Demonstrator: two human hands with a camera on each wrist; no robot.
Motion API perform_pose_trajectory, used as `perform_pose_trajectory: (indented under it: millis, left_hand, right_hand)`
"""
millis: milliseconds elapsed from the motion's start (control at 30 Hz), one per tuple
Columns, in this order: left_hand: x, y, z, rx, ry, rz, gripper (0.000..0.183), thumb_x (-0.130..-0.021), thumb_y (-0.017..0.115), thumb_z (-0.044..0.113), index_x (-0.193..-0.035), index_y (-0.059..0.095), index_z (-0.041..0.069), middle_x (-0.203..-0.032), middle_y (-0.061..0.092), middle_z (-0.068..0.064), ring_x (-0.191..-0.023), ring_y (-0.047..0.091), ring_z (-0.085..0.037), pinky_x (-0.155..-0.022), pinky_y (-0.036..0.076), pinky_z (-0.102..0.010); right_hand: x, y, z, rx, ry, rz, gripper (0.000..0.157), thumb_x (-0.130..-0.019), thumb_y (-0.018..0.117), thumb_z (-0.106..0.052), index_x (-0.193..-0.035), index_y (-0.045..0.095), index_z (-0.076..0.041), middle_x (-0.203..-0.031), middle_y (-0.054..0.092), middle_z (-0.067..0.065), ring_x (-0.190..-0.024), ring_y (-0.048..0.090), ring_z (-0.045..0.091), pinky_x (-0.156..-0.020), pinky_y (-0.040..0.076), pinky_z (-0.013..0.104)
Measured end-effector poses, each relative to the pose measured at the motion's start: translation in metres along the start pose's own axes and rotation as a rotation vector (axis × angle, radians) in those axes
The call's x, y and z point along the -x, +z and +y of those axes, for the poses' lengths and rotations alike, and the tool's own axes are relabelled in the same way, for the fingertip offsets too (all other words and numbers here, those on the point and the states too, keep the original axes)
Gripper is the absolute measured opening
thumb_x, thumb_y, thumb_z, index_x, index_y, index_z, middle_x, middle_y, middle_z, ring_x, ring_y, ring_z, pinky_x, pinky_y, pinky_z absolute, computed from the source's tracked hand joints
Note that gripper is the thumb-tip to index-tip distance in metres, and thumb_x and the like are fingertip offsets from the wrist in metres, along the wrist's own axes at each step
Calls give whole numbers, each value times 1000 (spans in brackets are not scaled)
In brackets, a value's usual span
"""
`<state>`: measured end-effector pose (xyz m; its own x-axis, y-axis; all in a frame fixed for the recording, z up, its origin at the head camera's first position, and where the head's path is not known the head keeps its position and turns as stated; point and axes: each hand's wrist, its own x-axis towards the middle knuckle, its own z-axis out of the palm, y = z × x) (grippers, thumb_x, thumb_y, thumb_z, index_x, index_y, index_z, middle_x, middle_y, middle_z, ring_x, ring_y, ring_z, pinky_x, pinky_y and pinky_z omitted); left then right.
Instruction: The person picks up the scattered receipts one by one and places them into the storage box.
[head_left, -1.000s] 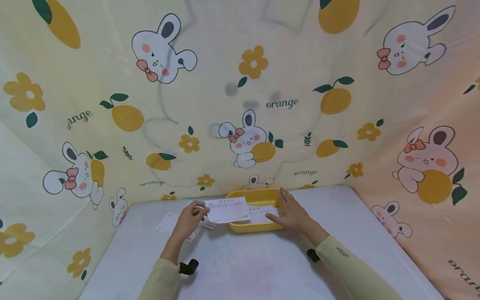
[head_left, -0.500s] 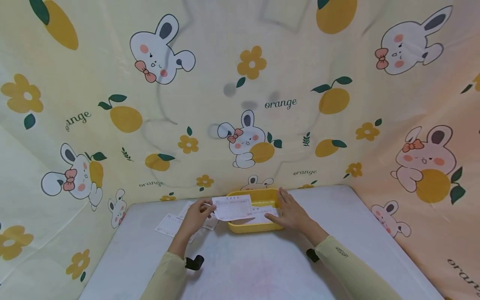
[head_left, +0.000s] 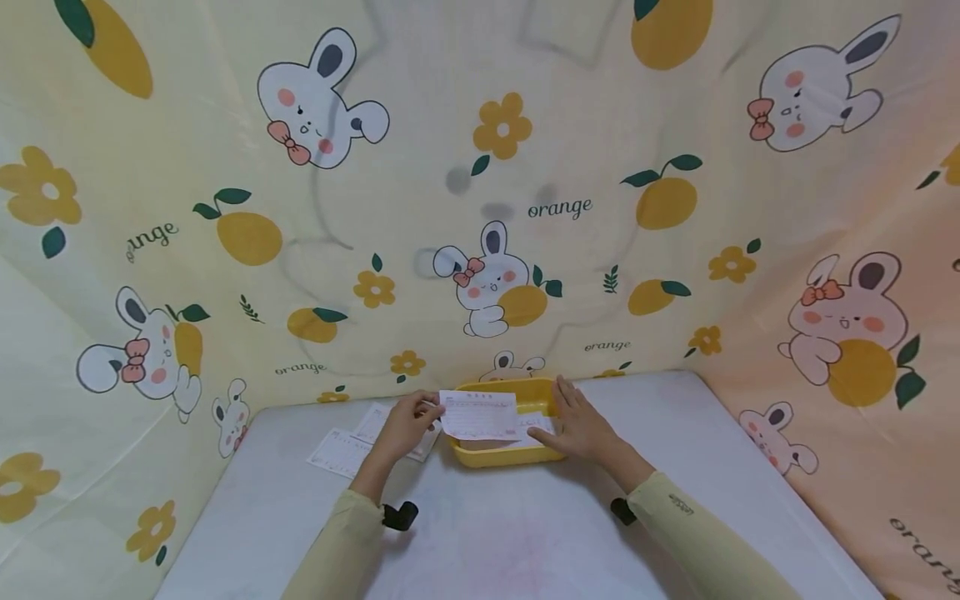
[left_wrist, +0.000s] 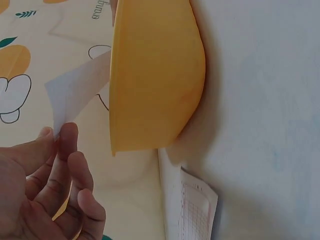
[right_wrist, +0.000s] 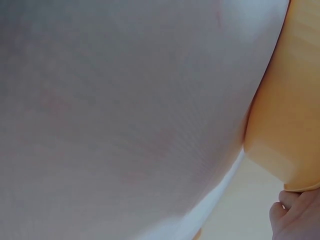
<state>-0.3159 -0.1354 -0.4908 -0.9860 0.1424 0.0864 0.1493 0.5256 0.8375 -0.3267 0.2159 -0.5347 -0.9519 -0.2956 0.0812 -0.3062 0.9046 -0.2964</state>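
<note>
My left hand (head_left: 405, 429) pinches the left edge of a printed paper slip (head_left: 480, 415) between thumb and fingertips. The slip is held over the left part of a yellow plastic basin (head_left: 506, 457). In the left wrist view the slip (left_wrist: 80, 90) bends upward from the fingertips and passes behind the basin's rim. More printed paper (head_left: 536, 427) lies inside the basin, partly covered by the held slip. At the basin's right end rests my right hand (head_left: 585, 427), fingers stretched along the rim and thumb reaching over the inside. The right wrist view catches only part of that hand (right_wrist: 300, 215).
Several more printed slips (head_left: 337, 452) lie on the white tabletop (head_left: 480, 533) left of the basin, partly behind the left hand. A patterned cloth (head_left: 420, 192) with rabbits and oranges hangs at the back and sides of the table.
My left hand has moved to the right, carrying the slip farther over the basin. More of the slips on the table shows at left. The right hand stays at the basin's end.
</note>
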Motion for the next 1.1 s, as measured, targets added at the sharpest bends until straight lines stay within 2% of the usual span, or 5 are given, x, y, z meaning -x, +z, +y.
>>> perform_pose_trajectory:
  millis: [267,367,533,867,1100]
  left_hand:
    - [-6,11,1,2,49,-22,17,-108,67,18,-119,70,5,-101,76,-8,-89,73,-34,-73,57,-32]
    - [-9,15,3,-3,33,-30,16,-109,66,19,-119,70,7,-102,76,-7,-90,73,-32,-74,59,-32]
    - [-11,21,7,-17,18,-41,17,-109,67,21,-120,69,8,-107,74,-7,-90,69,-18,-78,61,-33]
    - [-16,30,12,-45,34,-58,15,-108,68,22,-117,69,10,-105,72,-6,-93,68,-21,-79,61,-34]
    - [-17,39,11,-101,-9,-55,12,-108,68,25,-114,69,15,-109,69,-2,-98,64,-20,-81,60,-34]
  right_hand:
    - [1,-1,-1,-15,1,4,122,-93,53,-82,-168,14,6,-178,7,23,-164,15,44,-132,19,60]
    - [0,-1,-1,-9,1,4,123,-93,51,-84,-168,14,6,-178,6,23,-164,15,45,-131,19,61]
    - [-1,2,1,10,10,-3,126,-91,49,-87,-169,13,5,-179,5,22,-164,14,44,-131,20,61]
    - [-2,1,1,16,8,-2,124,-93,49,-85,-169,12,6,-179,6,22,-164,14,42,-132,19,58]
    - [-1,0,1,16,16,-16,126,-92,49,-87,-169,11,5,-179,5,22,-164,14,43,-131,19,61]
